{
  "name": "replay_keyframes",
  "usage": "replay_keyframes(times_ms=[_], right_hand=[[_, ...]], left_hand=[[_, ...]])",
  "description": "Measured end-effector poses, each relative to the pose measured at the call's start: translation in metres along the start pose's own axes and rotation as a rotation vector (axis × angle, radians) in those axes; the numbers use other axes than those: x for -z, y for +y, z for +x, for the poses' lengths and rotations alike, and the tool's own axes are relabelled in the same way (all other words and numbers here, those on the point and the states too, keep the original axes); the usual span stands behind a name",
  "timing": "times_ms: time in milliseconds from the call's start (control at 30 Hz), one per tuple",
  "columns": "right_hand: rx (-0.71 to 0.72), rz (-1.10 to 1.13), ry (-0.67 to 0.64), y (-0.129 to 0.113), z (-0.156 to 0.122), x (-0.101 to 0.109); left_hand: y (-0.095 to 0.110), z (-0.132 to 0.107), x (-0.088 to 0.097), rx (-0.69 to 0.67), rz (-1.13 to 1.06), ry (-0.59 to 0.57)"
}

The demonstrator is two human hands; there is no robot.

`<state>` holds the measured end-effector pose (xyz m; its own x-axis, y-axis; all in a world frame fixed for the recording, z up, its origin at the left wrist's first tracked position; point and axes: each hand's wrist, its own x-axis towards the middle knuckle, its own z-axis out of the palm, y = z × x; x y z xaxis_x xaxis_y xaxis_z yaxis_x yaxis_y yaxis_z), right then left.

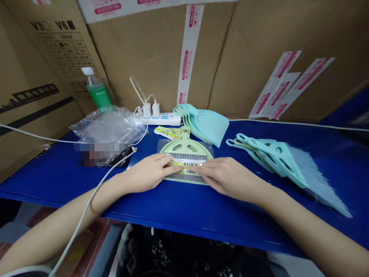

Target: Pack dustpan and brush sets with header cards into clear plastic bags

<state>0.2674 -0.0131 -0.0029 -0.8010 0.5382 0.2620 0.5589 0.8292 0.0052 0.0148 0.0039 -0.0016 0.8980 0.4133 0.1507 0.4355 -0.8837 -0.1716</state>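
A pale green dustpan (184, 134) lies on the blue table with a grey-bristled brush (187, 157) set against it. Clear plastic (163, 144) shows around the pair. Across the front runs a yellow-and-white printed label (190, 164). From the left side, my left hand (150, 171) rests on the set, thumb stretched along the label and the other fingers apart from it. My right hand (227, 177) touches the label's right part with outstretched fingers. Both palms face down, and parts of the label and brush are hidden under the fingers.
Stacked blue and green dustpans (209, 121) lie behind, and several brushes (271, 154) at right. Yellow labels (167, 132), a power strip (164, 119), plastic bags (106, 125) and a green-labelled bottle (96, 90) stand or lie further back. A white cable (95, 196) crosses my left forearm.
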Motion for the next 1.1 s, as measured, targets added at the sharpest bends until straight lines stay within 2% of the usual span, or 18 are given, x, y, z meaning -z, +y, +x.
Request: replay_keyframes(times_ms=[433,767,1100], right_hand=[[0.058,-0.022,0.076,-0.0003,-0.0007,0.0005],[0.057,-0.119,0.118,-0.0032,0.0003,0.0035],[-0.033,-0.075,0.001,0.0013,0.0005,-0.0011]], left_hand=[[0.0003,0.0003,0.0003,-0.014,0.003,0.026],[0.0,0.0006,-0.0003,-0.003,0.009,0.016],[0.001,0.0009,0.0017,0.023,-0.009,-0.028]])
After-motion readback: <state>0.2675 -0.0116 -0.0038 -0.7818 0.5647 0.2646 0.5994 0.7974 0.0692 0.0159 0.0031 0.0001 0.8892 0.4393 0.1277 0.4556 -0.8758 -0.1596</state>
